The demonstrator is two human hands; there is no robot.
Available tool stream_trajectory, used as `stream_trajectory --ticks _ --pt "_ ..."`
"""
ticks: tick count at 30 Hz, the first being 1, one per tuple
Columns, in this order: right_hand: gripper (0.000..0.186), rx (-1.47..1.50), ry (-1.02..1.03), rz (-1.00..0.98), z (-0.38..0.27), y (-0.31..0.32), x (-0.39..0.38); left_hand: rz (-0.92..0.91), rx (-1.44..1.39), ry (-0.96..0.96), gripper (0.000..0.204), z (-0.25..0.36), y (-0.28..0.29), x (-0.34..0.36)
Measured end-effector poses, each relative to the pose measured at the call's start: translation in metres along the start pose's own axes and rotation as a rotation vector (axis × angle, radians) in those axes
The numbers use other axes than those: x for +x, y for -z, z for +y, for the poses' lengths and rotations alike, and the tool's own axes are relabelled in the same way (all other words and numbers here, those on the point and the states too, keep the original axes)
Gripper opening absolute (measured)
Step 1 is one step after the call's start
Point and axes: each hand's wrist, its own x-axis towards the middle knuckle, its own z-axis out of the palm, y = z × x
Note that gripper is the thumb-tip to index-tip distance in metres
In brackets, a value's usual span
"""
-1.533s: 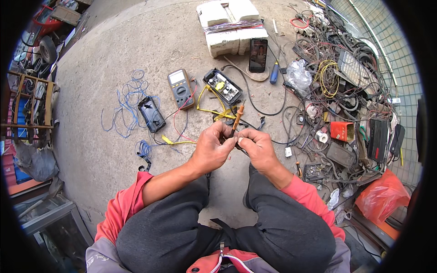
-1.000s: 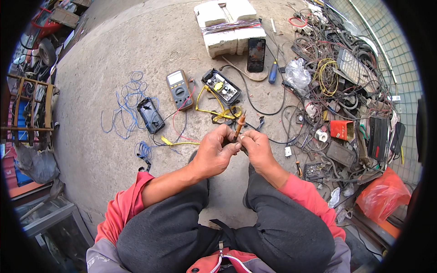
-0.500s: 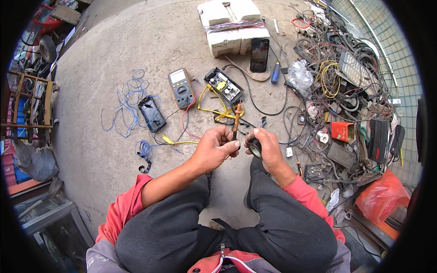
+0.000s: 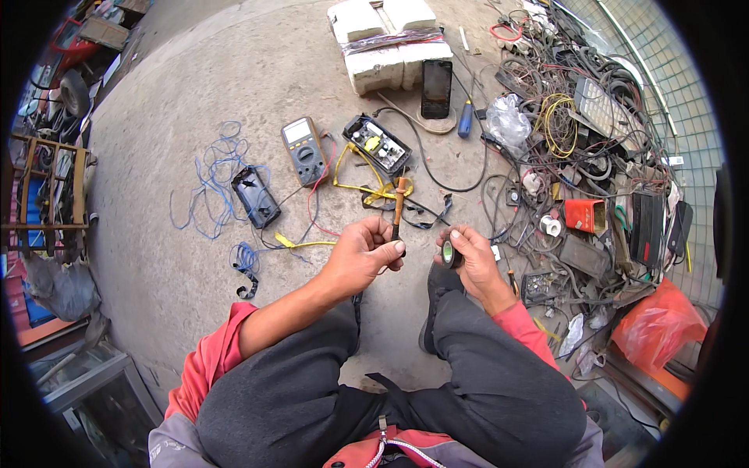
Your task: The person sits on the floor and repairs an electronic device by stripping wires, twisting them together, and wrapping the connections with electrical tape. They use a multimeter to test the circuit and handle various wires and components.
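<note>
Above the concrete floor (image 4: 234, 86), the grip of the left hand (image 4: 360, 251) pinches an orange probe-like tool (image 4: 399, 201) low, seemingly for steadiness; the right hand (image 4: 474, 259) clasps a dark tape roll (image 4: 449, 260).

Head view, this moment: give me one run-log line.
left hand: holds orange rod, dark lower end | right hand: holds black roll, green centre, apart from rod | ground: multimeter, circuit board

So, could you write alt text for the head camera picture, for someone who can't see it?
A person's left hand holds a thin orange stick, and the right hand a small black roll with a green centre. Beyond them on the concrete lie a meter and an opened case, with heaped wires at right.
</note>
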Motion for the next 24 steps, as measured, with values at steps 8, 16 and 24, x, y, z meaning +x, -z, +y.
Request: stream_trajectory --ticks 8,16,24 --pt "0.026 -0.301 0.128 0.341 0.035 0.055 -0.02 0.005 0.045 0.02 0.015 -0.002 -0.003 0.003" --pt "0.049 -0.633 0.355 0.52 0.056 0.121 -0.03 -0.01 0.062 0.01 0.014 0.003 -0.007 -0.002" --pt "0.052 -1.238 0.198 1.09 0.037 0.199 -0.07 0.021 0.035 -0.008 0.016 0.002 -0.008 -0.004"
